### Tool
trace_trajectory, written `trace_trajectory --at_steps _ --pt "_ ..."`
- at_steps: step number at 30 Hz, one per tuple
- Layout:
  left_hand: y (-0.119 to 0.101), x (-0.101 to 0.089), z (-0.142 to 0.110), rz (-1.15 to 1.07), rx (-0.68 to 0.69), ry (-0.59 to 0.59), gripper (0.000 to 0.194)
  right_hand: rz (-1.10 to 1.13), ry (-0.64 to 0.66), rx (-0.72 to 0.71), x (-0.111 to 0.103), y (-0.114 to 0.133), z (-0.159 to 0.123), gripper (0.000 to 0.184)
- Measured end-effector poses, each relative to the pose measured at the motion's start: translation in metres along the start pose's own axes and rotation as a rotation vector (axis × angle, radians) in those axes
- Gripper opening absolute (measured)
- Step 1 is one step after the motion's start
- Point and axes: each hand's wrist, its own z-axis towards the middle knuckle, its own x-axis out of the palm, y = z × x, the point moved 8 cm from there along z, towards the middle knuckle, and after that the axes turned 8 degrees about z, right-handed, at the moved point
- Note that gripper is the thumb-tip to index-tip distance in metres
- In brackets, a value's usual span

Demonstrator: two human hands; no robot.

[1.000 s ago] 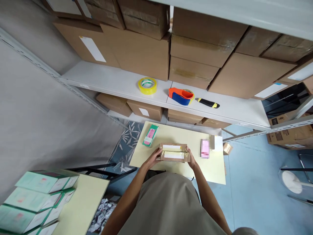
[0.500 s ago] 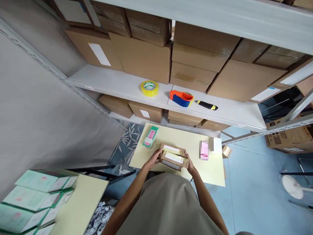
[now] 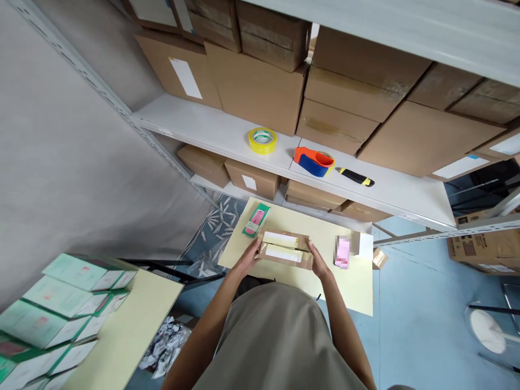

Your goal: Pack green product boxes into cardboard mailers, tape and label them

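Two small taped cardboard boxes, a rear box (image 3: 280, 239) and a front box (image 3: 285, 254), lie side by side between my hands, each with a white label facing up. My left hand (image 3: 248, 257) is closed on their left ends. On the right ends, my right hand (image 3: 318, 260) grips with thumb and fingers. The boxes are held over the pale yellow table (image 3: 337, 292), near my body; whether they touch it I cannot tell. Just beyond my left hand lies a green box with a pink front (image 3: 257, 220). To the right lies a pink, blurred-out item (image 3: 342, 252).
Yellow tape roll (image 3: 262, 141), orange-blue tape dispenser (image 3: 314, 161) and black-yellow utility knife (image 3: 355, 177) lie on the shelf (image 3: 219, 127) ahead. Cardboard cartons (image 3: 255, 89) fill the racks. At left, several green-white boxes (image 3: 60, 298) stand on another table (image 3: 150, 309). A white stool (image 3: 487, 330) stands right.
The two boxes have been evened up and turned flatter, their labels now nearly level and parallel. Both hands keep hold. The camera view has shifted slightly left.
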Motion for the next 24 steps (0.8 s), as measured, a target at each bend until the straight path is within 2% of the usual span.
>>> trace_trajectory --at_steps 2,4,6,9,11,15,18,24 --pt "-0.013 0.012 -0.006 -0.003 0.107 0.009 0.086 -0.006 0.024 -0.012 0.0 0.016 -0.006 0.068" --pt "-0.02 0.017 -0.011 0.002 0.143 0.015 0.087 0.014 0.012 -0.033 -0.003 0.03 -0.012 0.07" --pt "-0.019 0.011 -0.012 0.034 0.088 -0.025 0.087 0.068 -0.025 -0.021 -0.008 0.036 -0.018 0.071" --pt "-0.015 -0.007 -0.006 0.1 -0.013 -0.154 0.085 0.169 -0.09 0.068 -0.02 0.03 -0.026 0.068" --pt "-0.016 -0.007 0.001 0.1 -0.023 -0.166 0.081 0.236 -0.136 0.093 -0.029 0.025 -0.031 0.065" --pt "-0.015 0.016 0.014 -0.008 0.001 -0.06 0.064 0.313 -0.191 0.052 -0.044 0.021 -0.037 0.064" --pt "-0.014 0.03 0.014 -0.039 0.024 -0.074 0.055 0.332 -0.217 0.025 -0.052 0.017 -0.039 0.064" --pt "-0.022 0.041 -0.002 -0.098 0.094 -0.163 0.075 0.271 -0.233 0.025 -0.056 0.008 -0.044 0.071"
